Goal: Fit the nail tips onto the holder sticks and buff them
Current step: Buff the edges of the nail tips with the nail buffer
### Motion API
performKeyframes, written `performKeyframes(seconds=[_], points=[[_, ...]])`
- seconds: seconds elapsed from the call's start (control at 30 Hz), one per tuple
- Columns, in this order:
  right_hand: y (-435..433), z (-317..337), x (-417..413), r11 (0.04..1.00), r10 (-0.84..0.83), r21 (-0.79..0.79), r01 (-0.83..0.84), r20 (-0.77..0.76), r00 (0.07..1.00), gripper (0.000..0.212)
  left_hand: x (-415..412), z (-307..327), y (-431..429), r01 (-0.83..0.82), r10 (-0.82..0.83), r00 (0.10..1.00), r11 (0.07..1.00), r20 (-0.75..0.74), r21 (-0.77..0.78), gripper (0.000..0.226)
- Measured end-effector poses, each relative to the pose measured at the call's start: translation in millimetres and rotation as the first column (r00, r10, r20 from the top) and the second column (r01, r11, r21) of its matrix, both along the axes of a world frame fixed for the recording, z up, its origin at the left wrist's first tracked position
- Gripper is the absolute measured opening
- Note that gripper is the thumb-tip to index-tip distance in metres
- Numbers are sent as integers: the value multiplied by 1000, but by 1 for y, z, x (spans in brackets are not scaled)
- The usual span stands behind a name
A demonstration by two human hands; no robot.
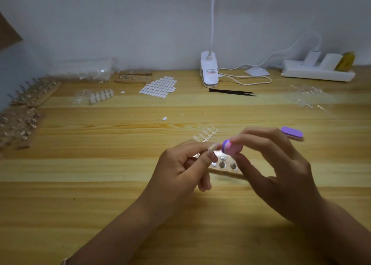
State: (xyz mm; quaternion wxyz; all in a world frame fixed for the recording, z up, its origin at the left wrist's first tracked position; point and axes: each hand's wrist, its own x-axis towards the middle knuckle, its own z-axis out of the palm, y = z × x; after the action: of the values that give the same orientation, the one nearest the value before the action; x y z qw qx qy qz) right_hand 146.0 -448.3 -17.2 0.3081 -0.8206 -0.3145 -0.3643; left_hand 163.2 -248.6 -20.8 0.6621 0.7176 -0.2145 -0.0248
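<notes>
My left hand (184, 166) pinches a holder stick with a clear nail tip (212, 147) on its end, held above the wooden table (120, 194). My right hand (275, 164) grips a small pink and purple buffer block (230, 147), whose end touches the nail tip. Under the hands lies a wooden holder base (225, 167) with metal sockets, partly hidden by my fingers. A strip of clear nail tips (208, 134) lies just beyond my left hand. A second purple buffer (292, 133) rests on the table to the right.
Wooden racks of holder sticks (30, 94) line the left edge. At the back are a bag of tips (84, 70), another holder base (133, 77), a sheet of white adhesive tabs (158, 87), a clip lamp (208, 70), black tweezers (232, 92) and a power strip (319, 72).
</notes>
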Motion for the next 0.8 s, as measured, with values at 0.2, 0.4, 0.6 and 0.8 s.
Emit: performKeyframes(seconds=[0.2, 0.4, 0.6, 0.8], points=[[1, -3, -3, 998, 45, -35, -45, 12, 999, 16, -4, 2, 0, 46, -46, 999, 999, -4, 5, 11], [-4, -3, 2, 1000, 3, -17, -3, 21, 1000, 16, -4, 2, -2, 14, -15, 1000, 999, -24, -33, 13], [-3, -7, 2, 995, 25, -97, -22, 29, 999, 22, -4, 4, -1, -26, 26, 999, 1000, 41, -2, 10], [7, -7, -4, 995, 73, -73, -71, 36, 997, 24, -3, 3, -2, -7, 7, 1000, 1000, -6, 22, 8]])
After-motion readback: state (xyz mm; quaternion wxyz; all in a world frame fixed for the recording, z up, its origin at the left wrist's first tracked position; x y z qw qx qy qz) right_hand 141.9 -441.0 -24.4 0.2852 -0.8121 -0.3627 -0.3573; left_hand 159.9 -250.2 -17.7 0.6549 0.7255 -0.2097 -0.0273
